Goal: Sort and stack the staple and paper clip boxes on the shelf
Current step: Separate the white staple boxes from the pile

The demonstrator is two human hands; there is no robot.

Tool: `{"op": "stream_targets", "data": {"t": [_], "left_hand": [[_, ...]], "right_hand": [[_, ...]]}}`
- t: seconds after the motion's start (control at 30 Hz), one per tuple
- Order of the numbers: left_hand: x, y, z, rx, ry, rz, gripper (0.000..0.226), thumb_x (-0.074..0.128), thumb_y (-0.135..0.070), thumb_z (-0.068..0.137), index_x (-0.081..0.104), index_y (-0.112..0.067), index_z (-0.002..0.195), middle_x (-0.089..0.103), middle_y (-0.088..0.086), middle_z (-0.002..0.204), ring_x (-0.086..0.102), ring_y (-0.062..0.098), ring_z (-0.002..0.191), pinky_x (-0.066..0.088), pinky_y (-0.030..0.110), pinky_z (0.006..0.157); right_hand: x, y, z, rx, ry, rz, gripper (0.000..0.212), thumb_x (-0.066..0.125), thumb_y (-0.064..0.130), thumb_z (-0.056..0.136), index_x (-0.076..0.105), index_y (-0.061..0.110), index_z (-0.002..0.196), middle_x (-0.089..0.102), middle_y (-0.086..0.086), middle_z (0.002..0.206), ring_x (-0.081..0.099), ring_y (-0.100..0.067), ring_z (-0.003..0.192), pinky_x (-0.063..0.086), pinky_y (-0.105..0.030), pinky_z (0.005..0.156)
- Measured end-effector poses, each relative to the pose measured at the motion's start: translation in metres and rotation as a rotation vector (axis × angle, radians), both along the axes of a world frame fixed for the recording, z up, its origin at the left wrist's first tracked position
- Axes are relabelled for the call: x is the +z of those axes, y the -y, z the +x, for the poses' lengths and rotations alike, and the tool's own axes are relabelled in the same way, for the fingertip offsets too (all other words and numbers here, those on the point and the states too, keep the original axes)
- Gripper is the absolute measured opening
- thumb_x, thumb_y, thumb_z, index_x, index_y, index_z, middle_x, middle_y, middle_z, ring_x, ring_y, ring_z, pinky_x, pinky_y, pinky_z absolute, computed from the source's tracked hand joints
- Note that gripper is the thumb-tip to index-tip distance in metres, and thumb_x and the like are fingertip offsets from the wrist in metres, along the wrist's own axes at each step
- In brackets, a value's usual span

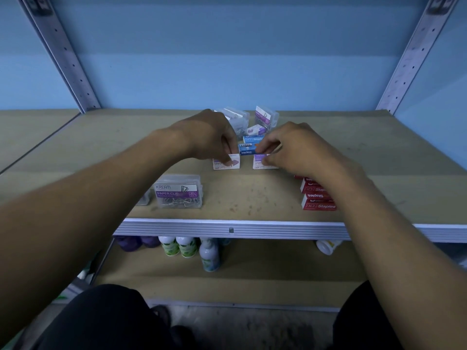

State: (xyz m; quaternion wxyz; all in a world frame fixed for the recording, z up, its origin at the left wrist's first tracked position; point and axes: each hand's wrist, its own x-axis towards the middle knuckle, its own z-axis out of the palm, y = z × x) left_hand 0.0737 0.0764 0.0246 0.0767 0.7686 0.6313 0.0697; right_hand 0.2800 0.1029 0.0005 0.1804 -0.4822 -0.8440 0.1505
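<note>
My left hand [214, 140] pinches a small white and purple staple box [227, 162] standing on the shelf board [252, 195]. A matching white staple box [262, 162] stands a little to its right, and my right hand [295, 147] grips it. Behind them lie two blue staple boxes [249, 147]. Red staple boxes [318, 198] are stacked at the front right, partly under my right forearm. A clear paper clip box [179, 192] stands at the front left. More clear paper clip boxes [265, 117] sit at the back, partly hidden by my hands.
Perforated metal uprights [73, 64] frame the shelf at both back corners. The shelf's metal front edge [232, 229] runs below my arms. On the lower shelf stand white bottles [187, 246] and purple items [136, 242]. My dark-clothed knees are at the bottom.
</note>
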Motion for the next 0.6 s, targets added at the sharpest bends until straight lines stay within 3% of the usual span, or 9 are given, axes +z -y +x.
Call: {"op": "stream_targets", "data": {"t": [0.2,0.37,0.5,0.6], "left_hand": [[-0.003,0.002,0.001,-0.008,0.008,0.027,0.026,0.084,-0.025,0.075,0.078,-0.020,0.100,0.074,-0.003,0.096,0.065,0.013,0.091,0.047,0.023,0.074],[-0.002,0.004,0.002,-0.012,0.034,0.055,0.023,0.083,-0.023,0.074,0.079,-0.022,0.097,0.075,-0.004,0.093,0.065,0.011,0.087,0.044,0.018,0.071],[0.007,0.010,0.004,-0.026,0.033,0.098,0.022,0.083,-0.023,0.075,0.079,-0.022,0.097,0.074,-0.005,0.090,0.059,0.006,0.077,0.035,0.007,0.060],[0.016,0.020,0.005,-0.052,0.012,0.139,0.022,0.083,-0.027,0.075,0.079,-0.025,0.096,0.073,-0.007,0.088,0.057,0.004,0.073,0.039,0.015,0.065]], "right_hand": [[-0.009,-0.002,-0.007,0.025,0.051,0.031,0.026,0.075,0.018,0.082,0.079,0.034,0.103,0.072,0.005,0.111,0.061,-0.014,0.110,0.051,-0.030,0.097],[-0.007,0.000,-0.007,0.019,0.051,0.057,0.025,0.074,0.017,0.083,0.080,0.033,0.100,0.073,0.004,0.109,0.062,-0.014,0.108,0.052,-0.030,0.095],[0.001,0.007,-0.001,0.026,0.022,0.064,0.023,0.074,0.015,0.082,0.081,0.029,0.100,0.074,0.002,0.103,0.064,-0.014,0.102,0.052,-0.029,0.091],[0.007,0.018,0.005,0.031,-0.011,0.073,0.017,0.077,0.019,0.081,0.081,0.029,0.094,0.075,0.003,0.095,0.065,-0.014,0.096,0.053,-0.029,0.085]]}}
